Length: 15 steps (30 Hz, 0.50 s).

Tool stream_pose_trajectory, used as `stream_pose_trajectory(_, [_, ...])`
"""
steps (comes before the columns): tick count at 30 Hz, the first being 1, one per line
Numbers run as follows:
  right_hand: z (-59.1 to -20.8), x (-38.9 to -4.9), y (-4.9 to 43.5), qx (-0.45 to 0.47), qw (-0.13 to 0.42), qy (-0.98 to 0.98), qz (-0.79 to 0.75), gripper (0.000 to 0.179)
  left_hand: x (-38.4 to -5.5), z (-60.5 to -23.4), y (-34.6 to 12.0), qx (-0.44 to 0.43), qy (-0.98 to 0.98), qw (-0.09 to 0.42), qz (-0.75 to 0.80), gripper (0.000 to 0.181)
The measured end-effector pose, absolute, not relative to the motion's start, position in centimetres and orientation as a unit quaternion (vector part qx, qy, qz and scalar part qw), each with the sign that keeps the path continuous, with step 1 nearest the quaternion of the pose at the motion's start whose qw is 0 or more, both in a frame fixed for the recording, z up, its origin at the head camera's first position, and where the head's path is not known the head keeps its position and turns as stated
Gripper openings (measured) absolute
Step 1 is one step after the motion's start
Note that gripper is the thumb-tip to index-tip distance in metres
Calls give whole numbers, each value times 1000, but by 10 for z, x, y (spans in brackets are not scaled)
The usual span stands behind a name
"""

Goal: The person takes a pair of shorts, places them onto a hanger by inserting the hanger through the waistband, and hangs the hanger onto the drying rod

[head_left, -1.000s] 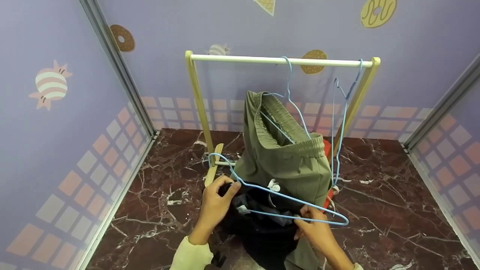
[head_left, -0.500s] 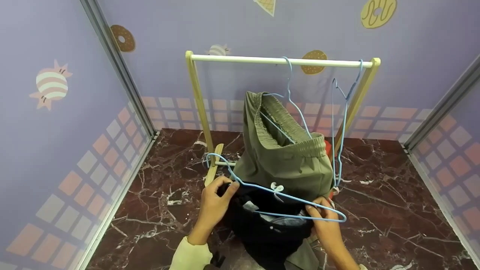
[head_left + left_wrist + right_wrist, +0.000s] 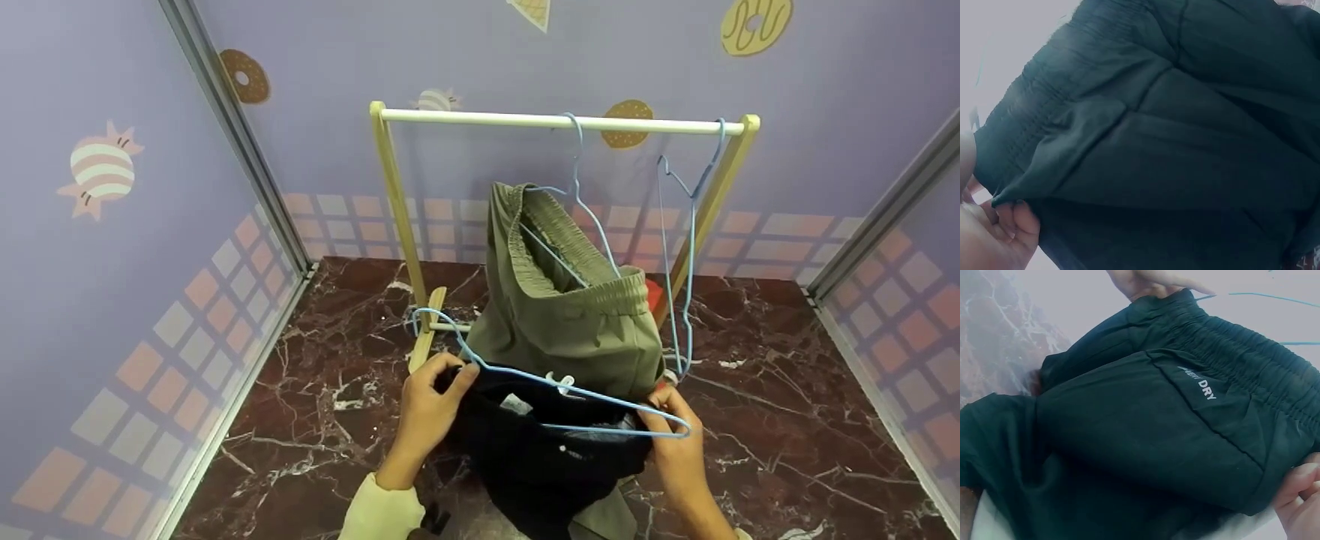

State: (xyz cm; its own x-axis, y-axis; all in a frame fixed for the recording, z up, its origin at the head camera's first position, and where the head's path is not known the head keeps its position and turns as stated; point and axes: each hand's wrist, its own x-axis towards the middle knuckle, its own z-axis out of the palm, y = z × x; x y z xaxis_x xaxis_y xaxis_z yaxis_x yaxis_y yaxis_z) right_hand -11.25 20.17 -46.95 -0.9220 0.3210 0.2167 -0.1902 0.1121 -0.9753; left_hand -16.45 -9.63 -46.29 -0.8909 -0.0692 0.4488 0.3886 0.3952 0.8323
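Note:
In the head view, black pants [image 3: 555,472] with an elastic waistband hang between my hands, their waist held wide. A blue wire hanger [image 3: 685,429] lies tilted across the waist opening, its lower bar partly inside. My left hand [image 3: 431,405] pinches the left side of the waistband close to the hanger's neck. At the other side, my right hand [image 3: 677,450] pinches the waistband beside the hanger's right end. The right wrist view shows white "DRY" lettering on the pants [image 3: 1117,422] and my right hand [image 3: 1303,500] at the waistband. My left hand [image 3: 1008,228] grips the cloth in the left wrist view.
Behind stands a small rack [image 3: 480,118] with a white rail and wooden posts. Olive pants [image 3: 570,330] hang there on a blue hanger, just beyond my hands. Farther right, blue hangers [image 3: 690,262] hang near the post. Something red [image 3: 654,296] shows behind the olive pants.
My right hand has moved right and slightly up, drawing the black waistband wider along the hanger. My left hand has stayed put. The hanger at the rack's right has turned slightly.

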Motion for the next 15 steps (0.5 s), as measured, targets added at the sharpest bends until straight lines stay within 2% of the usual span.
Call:
stream_pose_trajectory(11, [-456, -111, 213, 8, 248, -703, 666, 16, -164, -462, -98, -104, -817, 229, -519, 19])
stream_pose_trajectory(15, [-454, -110, 216, 20, 239, -679, 693, 17, -164, -462, -98, -112, -820, 241, -507, 18])
